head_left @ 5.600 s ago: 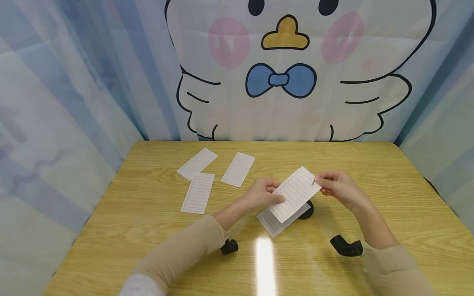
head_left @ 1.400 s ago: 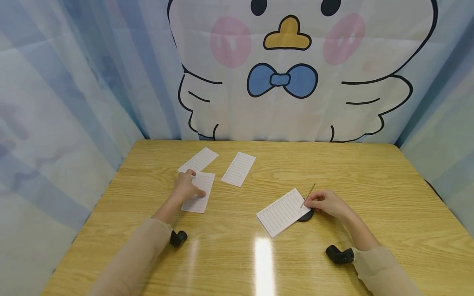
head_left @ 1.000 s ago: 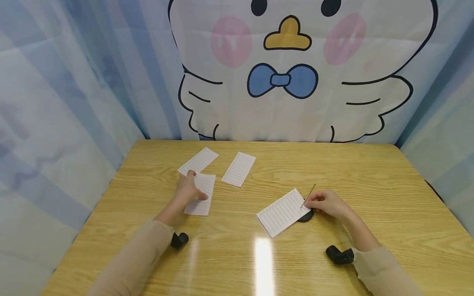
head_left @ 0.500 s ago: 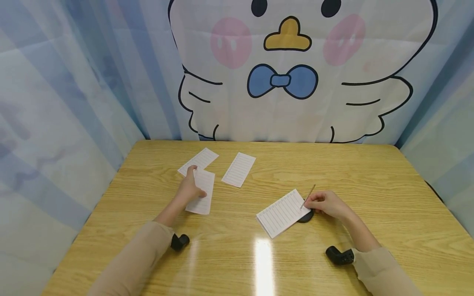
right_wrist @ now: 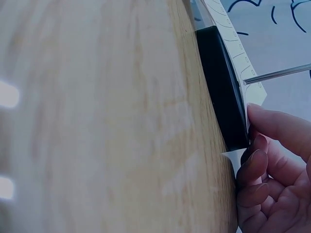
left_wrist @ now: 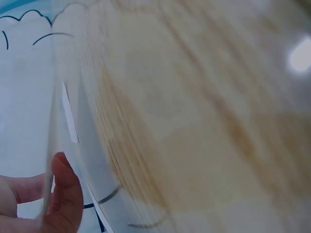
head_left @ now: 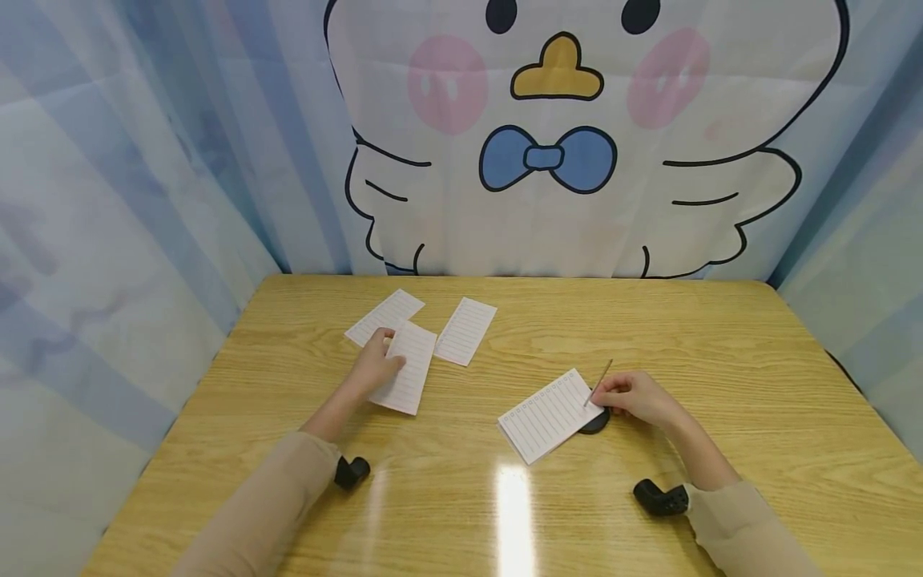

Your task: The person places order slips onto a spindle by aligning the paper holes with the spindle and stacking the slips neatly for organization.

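My left hand (head_left: 375, 366) pinches a white lined paper slip (head_left: 414, 365), thumb on top. In the left wrist view the slip (left_wrist: 51, 116) stands nearly edge-on between thumb and fingers. At the right of centre, a bill spike has a thin metal pin (head_left: 602, 377) and a round black base (head_left: 594, 422). A small stack of lined slips (head_left: 544, 417) is threaded on its pin. My right hand (head_left: 637, 396) holds the spike by the base's edge, and the right wrist view shows its thumb beside the slips' corner and its fingers curled at the base (right_wrist: 221, 92).
Two more lined slips lie toward the back left of the wooden table (head_left: 461, 513): one slanted slip (head_left: 385, 314), partly covered by the held one, and another slip (head_left: 467, 330) to its right. A printed curtain (head_left: 548, 216) hangs behind the table's far edge.
Earlier both hands held a slip over the spike; that slip now lies on the stack. My left hand went left, took hold of another slip and has shifted it slightly right. The right hand keeps still lately.
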### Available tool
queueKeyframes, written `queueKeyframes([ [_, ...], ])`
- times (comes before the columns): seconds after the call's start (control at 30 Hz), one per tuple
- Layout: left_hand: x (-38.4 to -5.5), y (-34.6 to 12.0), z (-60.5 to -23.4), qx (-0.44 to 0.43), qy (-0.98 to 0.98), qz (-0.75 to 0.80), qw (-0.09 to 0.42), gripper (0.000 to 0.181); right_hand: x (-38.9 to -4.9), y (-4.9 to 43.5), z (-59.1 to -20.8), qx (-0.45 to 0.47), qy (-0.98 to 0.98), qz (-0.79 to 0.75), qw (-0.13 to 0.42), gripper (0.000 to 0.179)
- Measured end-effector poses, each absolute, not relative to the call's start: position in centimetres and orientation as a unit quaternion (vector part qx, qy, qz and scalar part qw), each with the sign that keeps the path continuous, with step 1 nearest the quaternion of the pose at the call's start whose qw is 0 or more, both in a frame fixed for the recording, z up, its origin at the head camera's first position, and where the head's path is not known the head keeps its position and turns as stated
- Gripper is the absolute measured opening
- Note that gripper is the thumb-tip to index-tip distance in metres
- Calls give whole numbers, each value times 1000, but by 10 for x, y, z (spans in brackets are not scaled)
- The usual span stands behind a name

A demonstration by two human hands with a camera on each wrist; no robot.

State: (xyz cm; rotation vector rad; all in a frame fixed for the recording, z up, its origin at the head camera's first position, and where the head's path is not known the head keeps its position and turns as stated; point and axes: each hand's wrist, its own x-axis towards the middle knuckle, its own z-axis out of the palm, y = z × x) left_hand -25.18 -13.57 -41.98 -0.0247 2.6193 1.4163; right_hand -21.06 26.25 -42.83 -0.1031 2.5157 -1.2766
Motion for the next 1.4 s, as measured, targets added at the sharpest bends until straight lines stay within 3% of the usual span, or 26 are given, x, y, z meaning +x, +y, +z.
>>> queueKeyframes([
  [0.4,-249,-119,-413,-42,848,522,82,39,-211,263,-429,-40,879,-445,164,21],
  [0.97,-243,-75,-393,-1,799,589,124,48,-213,263,-429,-30,881,-441,168,20],
  [1.4,-235,-38,-379,66,767,620,155,44,-214,268,-421,-44,856,-478,189,25],
])
